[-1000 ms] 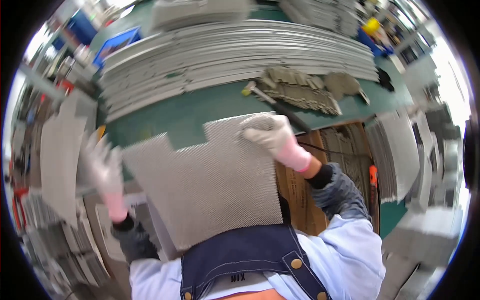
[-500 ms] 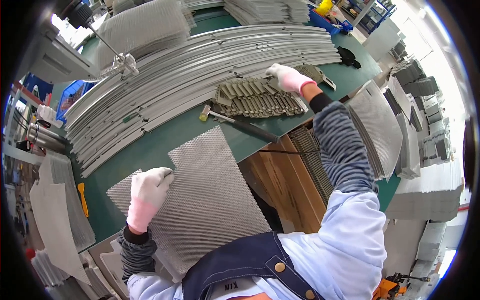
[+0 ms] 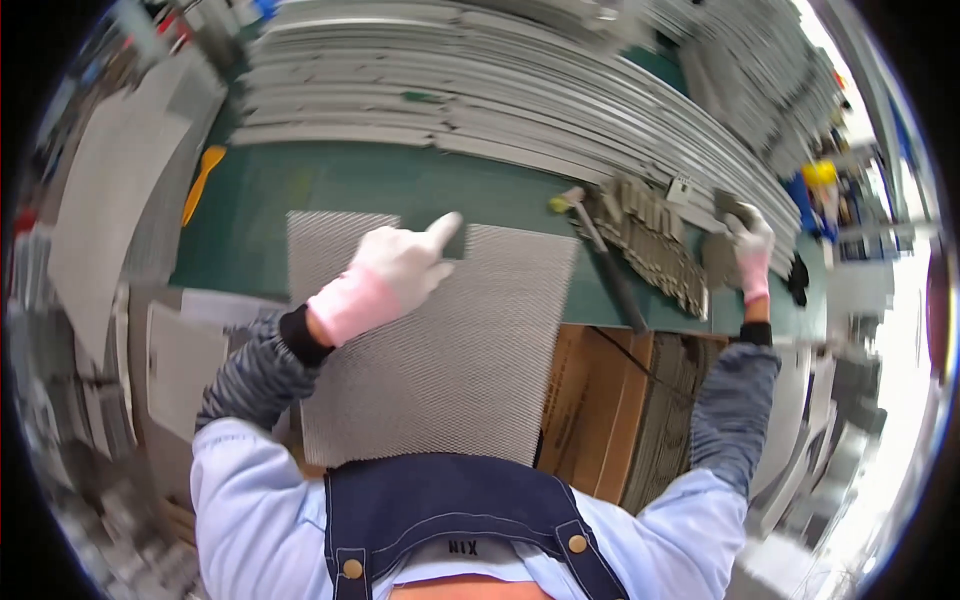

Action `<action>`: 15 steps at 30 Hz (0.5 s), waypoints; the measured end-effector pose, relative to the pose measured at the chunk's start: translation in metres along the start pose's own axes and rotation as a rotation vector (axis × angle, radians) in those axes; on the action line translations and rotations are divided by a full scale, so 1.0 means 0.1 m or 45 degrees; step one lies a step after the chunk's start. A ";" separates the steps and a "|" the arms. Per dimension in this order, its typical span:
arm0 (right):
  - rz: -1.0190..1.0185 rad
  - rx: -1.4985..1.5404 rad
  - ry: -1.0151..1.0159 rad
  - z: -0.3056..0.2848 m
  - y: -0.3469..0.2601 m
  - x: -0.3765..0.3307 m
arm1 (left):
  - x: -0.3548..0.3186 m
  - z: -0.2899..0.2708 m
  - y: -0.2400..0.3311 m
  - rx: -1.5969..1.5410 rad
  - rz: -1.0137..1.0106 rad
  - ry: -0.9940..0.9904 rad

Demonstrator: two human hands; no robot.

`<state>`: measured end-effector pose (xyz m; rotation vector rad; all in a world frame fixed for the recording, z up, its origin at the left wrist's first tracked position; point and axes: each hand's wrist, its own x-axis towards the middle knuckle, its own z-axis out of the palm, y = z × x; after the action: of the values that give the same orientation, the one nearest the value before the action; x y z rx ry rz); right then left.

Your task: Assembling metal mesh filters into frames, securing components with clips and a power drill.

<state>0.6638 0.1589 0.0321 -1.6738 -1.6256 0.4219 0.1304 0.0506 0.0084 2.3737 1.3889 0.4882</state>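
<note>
A grey expanded-metal mesh sheet (image 3: 450, 340) with a notch in its far edge lies at the near table edge, against my apron. My left hand (image 3: 385, 270), in a white and pink glove, is over the sheet beside the notch, forefinger stretched out and fingers apart. To the right, my right hand (image 3: 752, 240), gloved alike, is closed at the far end of a pile of khaki-grey metal brackets (image 3: 645, 235). A small grey metal plate (image 3: 727, 204) shows at its fingertips, slightly blurred. Between sheet and pile lies a hammer (image 3: 612, 270) with a black handle.
Long grey metal strips (image 3: 400, 90) cover the back of the green table (image 3: 490, 185). A yellow spatula-like tool (image 3: 203, 183) and pale sheets (image 3: 125, 190) are at the left. Below the right table edge stands a cardboard box (image 3: 590, 400) beside rows of metal parts.
The view has swung, bringing the mesh sheet square in front of me. My left hand has moved from the sheet's left part to the notch; my right hand has shifted to the pile's right end.
</note>
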 end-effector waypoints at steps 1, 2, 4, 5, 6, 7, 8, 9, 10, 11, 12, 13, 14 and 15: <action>0.049 0.230 0.132 0.14 -0.14 0.00 | -0.02 0.05 0.02 0.024 0.006 0.024; -0.073 0.274 0.086 0.44 -0.51 -0.02 | -0.07 0.07 0.04 0.036 -0.049 0.033; -0.208 0.138 -0.211 1.02 -1.52 -0.24 | -0.17 0.12 0.05 0.203 0.142 0.158; -0.233 -0.031 -0.465 1.30 -1.97 -0.35 | -0.23 0.12 0.06 0.203 0.129 0.145; -0.447 0.048 -0.782 1.62 -2.24 -0.43 | -0.30 0.11 0.07 0.308 0.160 0.156; -0.443 0.119 -1.029 1.89 -2.38 -0.52 | -0.31 0.11 0.07 0.405 0.206 0.173; -0.537 -0.007 -1.125 2.13 -2.45 -0.57 | -0.29 0.12 0.08 0.400 0.223 0.177; -0.640 -0.125 -1.228 2.30 -2.50 -0.59 | -0.28 0.12 0.07 0.383 0.222 0.143; -0.652 -0.122 -1.233 2.35 -2.57 -0.60 | -0.28 0.12 0.06 0.368 0.207 0.110; -0.395 0.008 -1.350 2.38 -2.66 -0.59 | -0.28 0.12 0.05 0.373 0.195 0.115; -0.131 0.134 -1.455 2.41 -2.73 -0.59 | -0.28 0.13 0.04 0.325 0.173 0.086; -0.001 0.181 -1.467 2.42 -2.75 -0.56 | -0.28 0.13 0.02 0.274 0.150 0.058; -0.008 0.213 -1.471 2.45 -2.72 -0.56 | -0.28 0.13 -0.02 0.270 0.140 0.065; -0.013 0.244 -1.474 2.48 -2.70 -0.56 | -0.28 0.13 -0.05 0.218 0.150 0.021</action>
<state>0.2936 0.1511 0.0424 -1.2910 -2.2338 1.7008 0.1194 0.0263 -0.0085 2.6054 1.3524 0.4359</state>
